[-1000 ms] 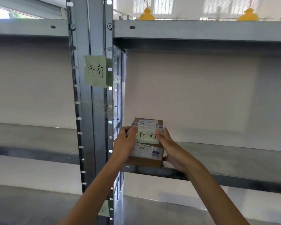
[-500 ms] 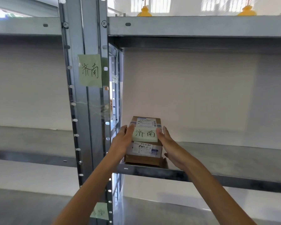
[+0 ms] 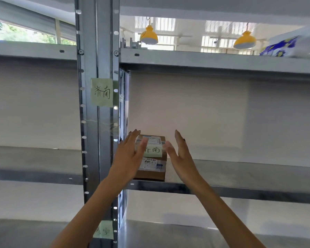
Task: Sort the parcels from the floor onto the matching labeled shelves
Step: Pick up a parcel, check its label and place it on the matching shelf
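A small brown cardboard parcel [image 3: 153, 164] with a green handwritten note and white shipping labels rests on the middle metal shelf [image 3: 240, 178], at its left end beside the upright post. A matching green label [image 3: 102, 92] is stuck on that post. My left hand [image 3: 129, 158] hovers in front of the parcel's left side, fingers spread and off the box. My right hand [image 3: 181, 158] is held just right of the parcel, flat and apart from it.
The grey steel upright post [image 3: 97, 122] divides two shelf bays. A second green label [image 3: 104, 231] sits lower on the post. A blue and white package [image 3: 292, 47] lies on the upper shelf at the right. Two yellow lamps hang beyond.
Both hands have let go of the parcel and opened, drawing slightly away; the parcel now rests alone on the shelf. The camera has tilted upward.
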`<action>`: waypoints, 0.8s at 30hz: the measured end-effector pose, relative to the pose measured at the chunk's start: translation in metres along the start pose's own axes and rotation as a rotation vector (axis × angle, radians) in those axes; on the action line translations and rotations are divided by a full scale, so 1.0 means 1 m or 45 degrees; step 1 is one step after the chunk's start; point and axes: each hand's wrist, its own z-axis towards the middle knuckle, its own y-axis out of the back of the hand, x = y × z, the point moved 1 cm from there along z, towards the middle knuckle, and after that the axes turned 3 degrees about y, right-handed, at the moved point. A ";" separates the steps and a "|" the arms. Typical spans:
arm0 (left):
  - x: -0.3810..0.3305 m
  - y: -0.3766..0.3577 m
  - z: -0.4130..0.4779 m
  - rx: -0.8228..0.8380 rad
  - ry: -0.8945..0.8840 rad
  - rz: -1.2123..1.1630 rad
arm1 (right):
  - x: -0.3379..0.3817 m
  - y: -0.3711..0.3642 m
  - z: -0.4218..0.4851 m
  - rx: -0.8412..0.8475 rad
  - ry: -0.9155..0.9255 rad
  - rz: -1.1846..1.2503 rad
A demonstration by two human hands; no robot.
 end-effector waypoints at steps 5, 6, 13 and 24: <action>-0.009 0.012 -0.023 -0.073 -0.071 0.147 | 0.026 0.004 -0.031 -0.007 -0.011 -0.029; -0.010 0.014 -0.028 -0.089 -0.096 0.184 | 0.029 0.004 -0.038 -0.009 0.004 -0.027; -0.010 0.022 -0.060 -0.056 -0.162 0.217 | 0.035 0.007 -0.076 -0.058 -0.016 0.005; -0.002 0.045 -0.092 -0.168 -0.136 0.311 | 0.031 0.006 -0.104 -0.175 0.148 -0.014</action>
